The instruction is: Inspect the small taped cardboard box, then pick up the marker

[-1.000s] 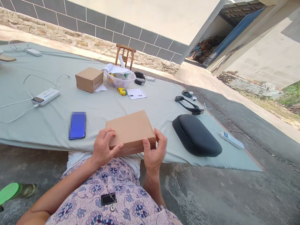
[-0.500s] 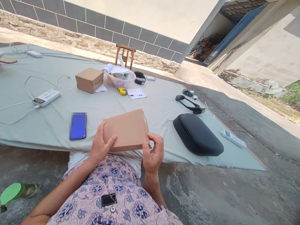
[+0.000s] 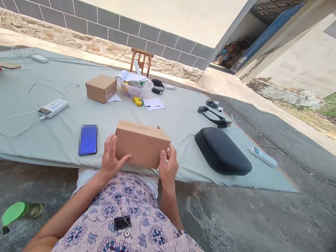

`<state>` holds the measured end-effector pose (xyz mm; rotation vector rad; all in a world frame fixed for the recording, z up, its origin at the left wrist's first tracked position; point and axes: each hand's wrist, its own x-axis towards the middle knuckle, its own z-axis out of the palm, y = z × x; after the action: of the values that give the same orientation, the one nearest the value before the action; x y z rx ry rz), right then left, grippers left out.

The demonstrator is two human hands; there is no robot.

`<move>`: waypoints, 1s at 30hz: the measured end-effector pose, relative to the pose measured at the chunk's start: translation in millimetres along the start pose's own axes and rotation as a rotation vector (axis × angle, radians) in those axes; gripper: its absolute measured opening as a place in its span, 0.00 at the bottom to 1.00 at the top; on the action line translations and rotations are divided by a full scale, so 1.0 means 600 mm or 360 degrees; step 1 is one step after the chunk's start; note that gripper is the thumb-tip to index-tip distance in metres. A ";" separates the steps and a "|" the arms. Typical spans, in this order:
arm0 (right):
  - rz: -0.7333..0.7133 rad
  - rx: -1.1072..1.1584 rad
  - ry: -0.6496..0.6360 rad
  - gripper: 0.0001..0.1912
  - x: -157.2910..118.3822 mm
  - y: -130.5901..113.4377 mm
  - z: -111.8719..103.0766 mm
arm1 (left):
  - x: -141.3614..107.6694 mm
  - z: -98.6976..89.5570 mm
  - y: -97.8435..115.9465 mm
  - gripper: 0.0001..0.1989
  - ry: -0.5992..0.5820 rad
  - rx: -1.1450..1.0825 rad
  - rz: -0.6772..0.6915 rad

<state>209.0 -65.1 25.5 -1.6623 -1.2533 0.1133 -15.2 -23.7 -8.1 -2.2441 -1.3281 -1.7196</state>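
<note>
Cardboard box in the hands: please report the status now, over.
Left hand and right hand both gripping it. Cardboard box held up at the sheet's near edge. Phone and black cushion either side, not touching.

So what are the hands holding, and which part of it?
A brown cardboard box. The left hand holds its lower left corner and the right hand its lower right corner, both against the side facing the person.
</note>
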 end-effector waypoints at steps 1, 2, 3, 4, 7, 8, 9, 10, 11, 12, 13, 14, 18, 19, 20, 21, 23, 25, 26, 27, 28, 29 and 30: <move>0.0029 -0.0010 -0.0025 0.30 0.001 0.003 0.002 | 0.001 0.000 0.001 0.50 0.0019 0.0008 0.0018; 0.0048 -0.0015 -0.0051 0.31 0.001 0.006 0.004 | 0.003 -0.002 0.003 0.48 0.0037 0.0008 0.0012; 0.0058 -0.0022 -0.0074 0.31 0.001 0.008 0.006 | 0.005 -0.003 0.005 0.47 0.0053 0.0000 -0.0014; 0.0059 -0.0030 -0.0091 0.31 0.001 0.009 0.008 | 0.007 -0.005 0.007 0.46 0.0064 -0.0015 -0.0056; 0.0040 -0.0062 -0.0127 0.32 0.000 0.012 0.013 | 0.011 -0.012 0.012 0.39 0.0065 -0.0079 -0.0227; 0.0037 -0.0071 -0.0135 0.32 0.000 0.012 0.015 | 0.012 -0.014 0.013 0.36 0.0069 -0.0110 -0.0271; 0.0037 -0.0080 -0.0145 0.33 -0.001 0.012 0.016 | 0.012 -0.014 0.013 0.33 0.0078 -0.0145 -0.0302; 0.0043 -0.0086 -0.0160 0.34 -0.001 0.012 0.016 | 0.011 -0.015 0.012 0.30 0.0093 -0.0181 -0.0316; 0.0052 -0.0093 -0.0174 0.35 -0.001 0.012 0.017 | 0.010 -0.014 0.011 0.27 0.0116 -0.0218 -0.0318; 0.0062 -0.0097 -0.0185 0.35 -0.001 0.011 0.016 | 0.009 -0.012 0.010 0.26 0.0144 -0.0248 -0.0316; 0.0072 -0.0099 -0.0192 0.35 -0.001 0.010 0.016 | 0.008 -0.010 0.009 0.25 0.0172 -0.0266 -0.0317; 0.0082 -0.0098 -0.0195 0.34 -0.001 0.009 0.015 | 0.007 -0.008 0.008 0.24 0.0194 -0.0272 -0.0321; 0.0116 -0.0048 -0.0232 0.28 0.000 0.003 0.013 | 0.006 -0.001 0.009 0.21 0.0199 -0.0256 -0.0374; 0.0126 -0.0021 -0.0240 0.27 -0.001 0.002 0.014 | 0.007 0.000 0.010 0.23 0.0178 -0.0251 -0.0381; 0.0139 0.0013 -0.0238 0.26 -0.001 0.000 0.016 | 0.008 0.001 0.012 0.25 0.0154 -0.0240 -0.0384; 0.0153 0.0050 -0.0226 0.26 -0.002 -0.001 0.018 | 0.009 0.001 0.013 0.27 0.0134 -0.0219 -0.0385; 0.0169 0.0115 -0.0191 0.27 -0.006 -0.003 0.027 | 0.009 0.002 0.017 0.33 0.0106 -0.0144 -0.0382; 0.0149 0.0141 -0.0151 0.33 -0.012 -0.005 0.039 | 0.008 0.005 0.019 0.38 0.0094 -0.0046 -0.0383; 0.0132 0.0135 -0.0134 0.37 -0.015 -0.005 0.046 | 0.007 0.007 0.019 0.38 0.0093 -0.0004 -0.0392; 0.0115 0.0122 -0.0119 0.39 -0.019 -0.005 0.053 | 0.006 0.008 0.020 0.38 0.0093 0.0027 -0.0405; 0.0103 0.0107 -0.0111 0.41 -0.022 -0.005 0.059 | 0.005 0.010 0.020 0.37 0.0098 0.0047 -0.0417; 0.0096 0.0097 -0.0111 0.41 -0.025 -0.004 0.065 | 0.005 0.010 0.019 0.35 0.0107 0.0056 -0.0429; 0.0094 0.0090 -0.0121 0.41 -0.027 -0.003 0.069 | 0.005 0.010 0.019 0.34 0.0123 0.0059 -0.0438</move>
<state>176.1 -50.8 -1.0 -1.6596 -1.2466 0.2475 -3.2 -26.1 -3.2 -2.0310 -1.7022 -1.8206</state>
